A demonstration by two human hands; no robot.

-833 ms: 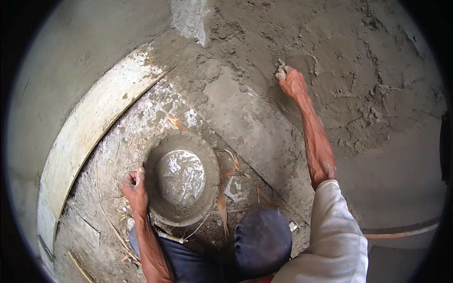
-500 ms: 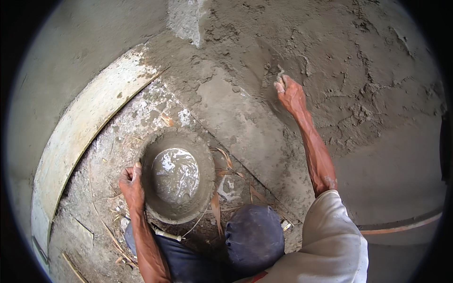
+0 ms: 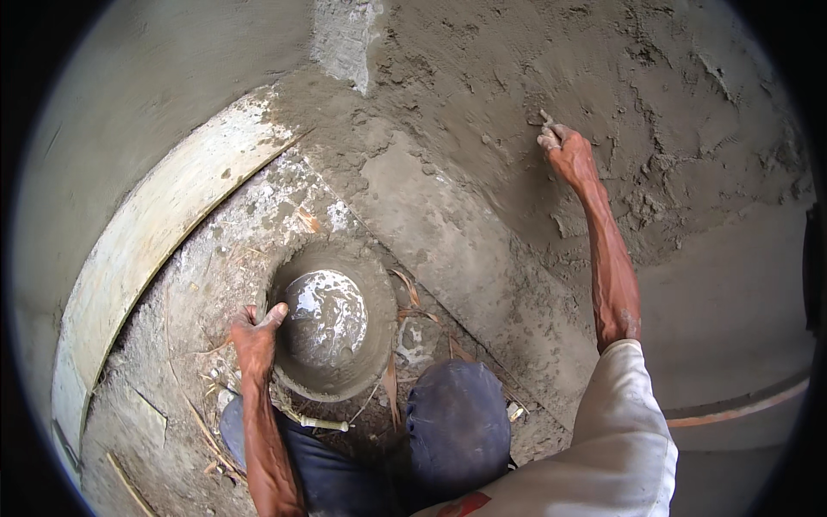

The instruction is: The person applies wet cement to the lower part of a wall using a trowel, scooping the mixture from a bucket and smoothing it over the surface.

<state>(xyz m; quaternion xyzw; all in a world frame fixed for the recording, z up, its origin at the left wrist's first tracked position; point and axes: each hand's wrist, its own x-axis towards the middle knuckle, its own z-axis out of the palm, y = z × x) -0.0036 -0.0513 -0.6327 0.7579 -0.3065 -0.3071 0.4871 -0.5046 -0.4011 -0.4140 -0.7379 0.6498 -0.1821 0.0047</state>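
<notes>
A round bucket (image 3: 376,345), crusted with mortar, stands on the ground left of the middle, with wet, shiny grey slurry (image 3: 326,314) in it. My left hand (image 3: 256,338) grips its left rim, thumb over the edge and fingers on the outside. At the upper right my right hand (image 3: 568,153) is closed round the mortar-smeared handle of a trowel (image 3: 546,117), held against the freshly plastered wall (image 3: 637,77). The trowel's blade is the same grey as the plaster, so its outline is hard to make out.
A long pale board (image 3: 164,220) leans along the left wall. Dry leaves (image 3: 389,383), sticks and a small pale tube (image 3: 323,423) lie around the bucket. A mortar-covered ledge (image 3: 431,224) runs below the wall. My knee (image 3: 458,422) is close to the bucket.
My right hand has swept right across the wall with the trowel. My left thumb has come further over the bucket's rim. The bucket appears slightly further right in view.
</notes>
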